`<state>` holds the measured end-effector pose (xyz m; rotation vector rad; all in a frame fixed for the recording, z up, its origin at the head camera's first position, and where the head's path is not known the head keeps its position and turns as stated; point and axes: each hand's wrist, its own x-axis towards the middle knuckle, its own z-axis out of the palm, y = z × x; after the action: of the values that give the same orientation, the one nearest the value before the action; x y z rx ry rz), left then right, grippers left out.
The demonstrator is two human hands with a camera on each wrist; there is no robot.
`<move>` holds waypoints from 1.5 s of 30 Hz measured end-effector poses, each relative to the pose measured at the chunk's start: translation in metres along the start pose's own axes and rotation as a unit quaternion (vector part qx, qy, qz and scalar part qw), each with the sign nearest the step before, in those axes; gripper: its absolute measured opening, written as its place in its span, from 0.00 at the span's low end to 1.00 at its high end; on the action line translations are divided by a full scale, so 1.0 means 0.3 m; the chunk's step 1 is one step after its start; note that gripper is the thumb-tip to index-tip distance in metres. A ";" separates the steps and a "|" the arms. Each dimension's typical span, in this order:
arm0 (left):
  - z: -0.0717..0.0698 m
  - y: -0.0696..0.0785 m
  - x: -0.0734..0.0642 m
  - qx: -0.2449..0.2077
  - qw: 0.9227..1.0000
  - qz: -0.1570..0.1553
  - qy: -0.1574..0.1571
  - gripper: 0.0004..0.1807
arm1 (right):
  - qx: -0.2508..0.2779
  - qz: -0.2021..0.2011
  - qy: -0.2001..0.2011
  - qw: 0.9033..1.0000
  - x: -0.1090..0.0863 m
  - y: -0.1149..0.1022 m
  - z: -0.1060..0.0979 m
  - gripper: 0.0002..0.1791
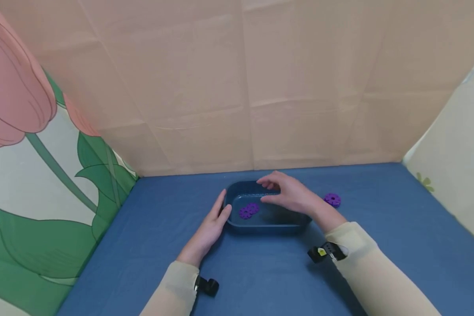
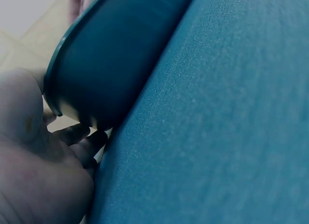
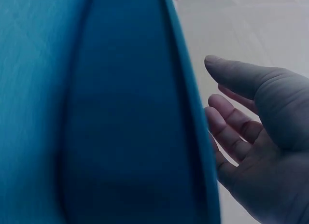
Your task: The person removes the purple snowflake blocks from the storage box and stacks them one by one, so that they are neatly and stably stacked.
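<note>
A dark blue rectangular plastic tub (image 1: 268, 229) with rounded corners stands on the blue cloth. Inside it, toward the left, lie two purple flower-shaped discs (image 1: 245, 213), one overlapping the other. My left hand (image 1: 211, 226) holds the tub's left end, thumb at the rim and fingers along the outer wall; the left wrist view shows the fingers low against that wall (image 2: 111, 60). Over the tub's right half hovers my right hand (image 1: 290, 192), thumb and fingers apart and loosely bent. Nothing sits between them in the right wrist view, where the tub wall (image 3: 130, 108) fills the middle.
More purple discs (image 1: 332, 200) lie in a small pile on the cloth, right of the tub beside my right wrist. A beige sheet (image 1: 245, 87) rises along the back edge of the blue-covered table (image 1: 260, 276). A flower-printed wall hanging (image 1: 63, 184) borders the left side.
</note>
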<state>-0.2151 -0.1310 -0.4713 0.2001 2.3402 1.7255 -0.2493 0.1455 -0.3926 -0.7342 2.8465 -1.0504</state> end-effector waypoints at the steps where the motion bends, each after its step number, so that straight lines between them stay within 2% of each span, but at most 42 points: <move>1: 0.000 0.000 0.000 -0.001 1.000 0.000 0.001 0.36 | 0.000 -0.003 -0.005 1.000 0.009 -0.007 0.013 0.28; 9: 0.004 0.004 -0.002 0.001 1.000 0.001 0.003 0.41 | -0.017 -0.025 -0.038 0.999 0.067 -0.032 0.108 0.27; 18: 0.009 -0.003 -0.003 -0.004 1.000 0.008 -0.005 0.40 | -0.031 -0.032 -0.054 0.998 0.100 0.000 0.187 0.27; 20: 0.006 0.017 -0.012 -0.004 1.000 0.003 -0.010 0.39 | -0.031 -0.038 -0.055 0.997 0.102 0.006 0.195 0.27; 24: 0.004 0.020 -0.015 -0.002 1.000 0.002 -0.007 0.39 | -0.027 -0.049 -0.059 0.997 0.106 0.013 0.201 0.27; 29: 0.006 -0.003 -0.005 0.003 1.000 0.007 0.002 0.38 | -0.031 -0.057 -0.068 0.996 0.105 0.017 0.205 0.27; 34: 0.006 -0.002 -0.003 0.001 1.000 0.004 0.001 0.35 | -0.047 -0.049 -0.078 0.995 0.106 0.021 0.211 0.27; 45: 0.008 0.003 -0.007 -0.002 1.000 0.000 -0.002 0.37 | -0.095 -0.051 -0.088 0.990 0.106 0.032 0.225 0.28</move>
<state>-0.2126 -0.1290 -0.4709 0.2016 2.3340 1.7284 -0.2696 0.0970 -0.4463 -0.9441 2.8066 -0.6902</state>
